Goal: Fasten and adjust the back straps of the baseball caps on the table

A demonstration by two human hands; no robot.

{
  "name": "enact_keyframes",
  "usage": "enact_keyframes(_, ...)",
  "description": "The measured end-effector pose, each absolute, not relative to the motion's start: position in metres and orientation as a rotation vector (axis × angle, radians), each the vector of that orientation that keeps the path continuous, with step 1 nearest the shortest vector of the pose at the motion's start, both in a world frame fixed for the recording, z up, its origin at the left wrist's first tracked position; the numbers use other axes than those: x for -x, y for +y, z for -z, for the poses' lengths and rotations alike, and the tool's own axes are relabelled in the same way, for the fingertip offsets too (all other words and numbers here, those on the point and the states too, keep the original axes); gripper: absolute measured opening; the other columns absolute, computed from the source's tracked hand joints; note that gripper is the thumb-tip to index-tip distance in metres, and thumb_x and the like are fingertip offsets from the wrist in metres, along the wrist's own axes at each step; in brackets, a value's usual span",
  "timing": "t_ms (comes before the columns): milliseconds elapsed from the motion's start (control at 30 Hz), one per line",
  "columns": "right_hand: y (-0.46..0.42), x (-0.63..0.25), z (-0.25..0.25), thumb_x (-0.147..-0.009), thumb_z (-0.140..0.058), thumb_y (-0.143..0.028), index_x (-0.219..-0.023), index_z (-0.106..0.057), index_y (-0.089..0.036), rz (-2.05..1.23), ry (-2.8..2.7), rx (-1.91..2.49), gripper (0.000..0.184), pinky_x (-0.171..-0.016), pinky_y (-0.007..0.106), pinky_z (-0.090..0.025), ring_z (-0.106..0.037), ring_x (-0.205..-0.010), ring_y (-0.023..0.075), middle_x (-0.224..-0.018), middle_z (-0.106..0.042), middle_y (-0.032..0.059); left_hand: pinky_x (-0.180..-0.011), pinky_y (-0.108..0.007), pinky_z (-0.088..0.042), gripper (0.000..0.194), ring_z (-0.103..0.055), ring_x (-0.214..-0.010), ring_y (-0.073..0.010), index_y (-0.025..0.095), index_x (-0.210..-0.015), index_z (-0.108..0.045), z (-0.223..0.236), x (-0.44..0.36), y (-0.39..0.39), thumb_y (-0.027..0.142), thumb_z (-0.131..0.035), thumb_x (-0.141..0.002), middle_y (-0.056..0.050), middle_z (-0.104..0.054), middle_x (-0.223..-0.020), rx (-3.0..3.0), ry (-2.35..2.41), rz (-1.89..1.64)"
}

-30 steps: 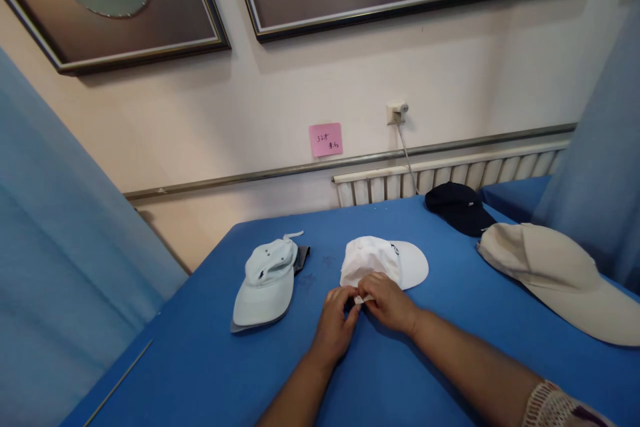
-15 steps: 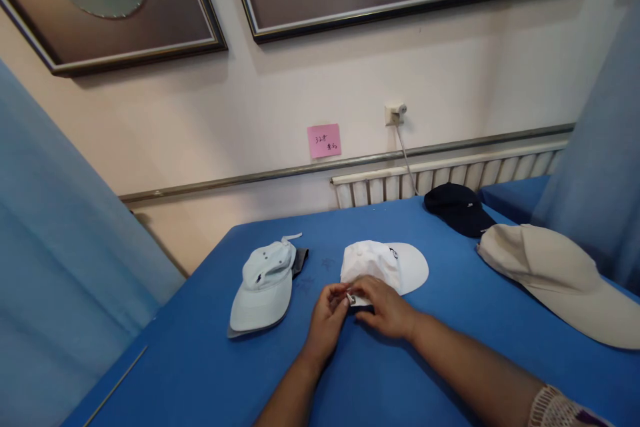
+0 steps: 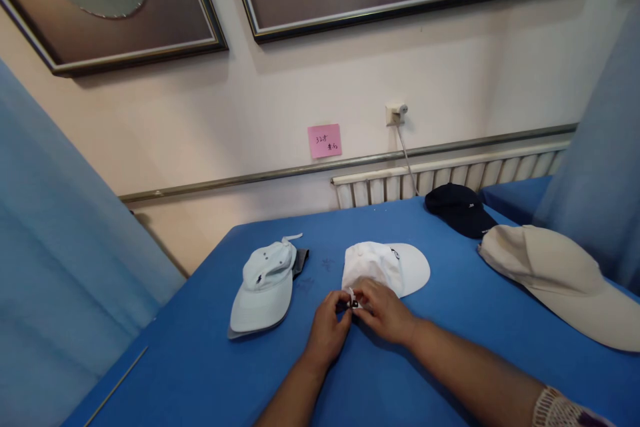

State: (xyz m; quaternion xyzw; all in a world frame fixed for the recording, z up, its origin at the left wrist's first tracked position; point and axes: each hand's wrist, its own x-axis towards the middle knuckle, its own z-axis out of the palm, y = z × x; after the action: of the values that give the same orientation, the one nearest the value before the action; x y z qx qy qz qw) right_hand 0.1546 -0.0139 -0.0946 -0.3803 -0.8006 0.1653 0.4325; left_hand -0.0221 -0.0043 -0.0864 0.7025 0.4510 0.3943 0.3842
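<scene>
A white baseball cap [image 3: 373, 263] lies on the blue table, its brim pointing right and a dark mark on its front. At the cap's near edge, my left hand [image 3: 327, 327] pinches the end of the back strap between thumb and fingers. My right hand [image 3: 385, 310] grips the same strap from the right, thumb and fingers closed beside a small dark buckle [image 3: 355, 303]. The fingers partly cover the strap. Left of the hands, a pale blue cap [image 3: 265, 287] rests on a grey one [image 3: 301, 260], its strap end sticking up.
A navy cap [image 3: 460, 210] and a large beige cap [image 3: 555, 280] sit on the right of the blue table [image 3: 200, 367]. Behind are a radiator [image 3: 380, 189], a wall socket with a cord [image 3: 396, 115] and a pink note [image 3: 324, 141]. Blue curtains [image 3: 65, 247] hang at both sides.
Both hands have shifted slightly at the cap's strap, the fingers drawing closer together. The dark buckle now shows between them. The cap has barely moved.
</scene>
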Motion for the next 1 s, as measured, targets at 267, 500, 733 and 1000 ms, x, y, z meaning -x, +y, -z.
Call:
enact_keyframes(267, -0.014, -0.154, 0.094, -0.08, -0.06, -0.012, -0.099, -0.053, -0.023, -0.449, -1.997, 0.926, 0.023, -0.074, 0.031, -0.043, -0.054, -0.083, 0.0184, -0.091, -0.059, 0.0015, -0.08, -0.032, -0.043, 0.011, -0.056, -0.084, -0.0227, 0.023, -0.082, -0.067, 0.087, 0.023, -0.004, 0.017, -0.064, -0.073, -0.004, -0.064, -0.086, -1.89, 1.186, -1.017)
enact_keyframes(500, -0.016, -0.154, 0.093, -0.076, -0.06, -0.011, -0.096, -0.052, -0.022, -0.416, -2.067, 0.92, 0.024, -0.074, 0.031, -0.041, -0.055, -0.083, 0.019, -0.089, -0.06, 0.0017, -0.081, -0.032, -0.042, 0.014, -0.056, -0.088, -0.0233, 0.023, -0.076, -0.064, 0.086, 0.024, -0.005, 0.01, -0.06, -0.072, -0.005, -0.063, -0.088, -2.01, 1.164, -0.958)
enact_keyframes(733, -0.021, -0.156, 0.084, -0.072, -0.057, -0.011, -0.089, -0.049, -0.022, -0.343, -2.034, 0.948, 0.021, -0.068, 0.03, -0.039, -0.05, -0.075, 0.0184, -0.081, -0.055, 0.0013, -0.085, -0.035, -0.044, 0.008, -0.058, -0.088, -0.0249, 0.022, -0.075, -0.065, 0.083, 0.048, 0.014, 0.016, -0.068, -0.07, -0.004, -0.064, -0.086, -1.698, 1.421, -1.205)
enact_keyframes(1000, -0.003, -0.19, 0.085, -0.087, -0.049, -0.021, -0.108, -0.054, -0.022, -0.127, -1.653, 0.989, 0.022, -0.093, 0.042, -0.042, -0.055, -0.105, 0.0254, -0.107, -0.06, 0.01, -0.066, -0.027, -0.051, 0.051, -0.066, -0.081, -0.0163, 0.02, -0.112, -0.055, 0.085, 0.058, 0.03, 0.01, -0.073, -0.066, -0.01, -0.058, -0.126, -0.95, 1.481, -1.417)
